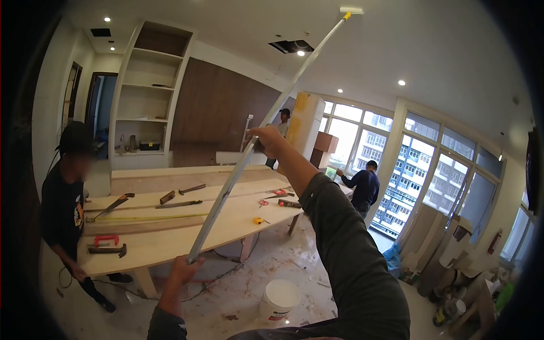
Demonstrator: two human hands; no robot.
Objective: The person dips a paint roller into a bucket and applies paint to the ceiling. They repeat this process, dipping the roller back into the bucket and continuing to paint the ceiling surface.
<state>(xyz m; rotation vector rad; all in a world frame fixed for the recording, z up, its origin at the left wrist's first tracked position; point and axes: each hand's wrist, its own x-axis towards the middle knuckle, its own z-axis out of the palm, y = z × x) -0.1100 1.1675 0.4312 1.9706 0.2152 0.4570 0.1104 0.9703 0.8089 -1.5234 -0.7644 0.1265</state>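
Note:
A long pale pole [226,190] slants up and to the right across the view. At its top, past a yellow fitting, a white paint roller [351,10] is against the ceiling. My left hand [184,270] is closed round the pole's lower end. Higher up, my right hand [267,141] grips the pole, with the arm stretched forward. Behind the pole, a wooden worktable [226,226] carries a hammer [113,249], a red clamp [106,241], saws, a yellow tape measure [258,220] and other tools.
A white bucket [280,297] stands on the littered floor [309,258] below. One person [71,198] stands at the table's left end, another [364,187] near the windows, a third [283,119] behind the table. Boards [422,238] lean at the right. A ceiling opening [290,46] is overhead.

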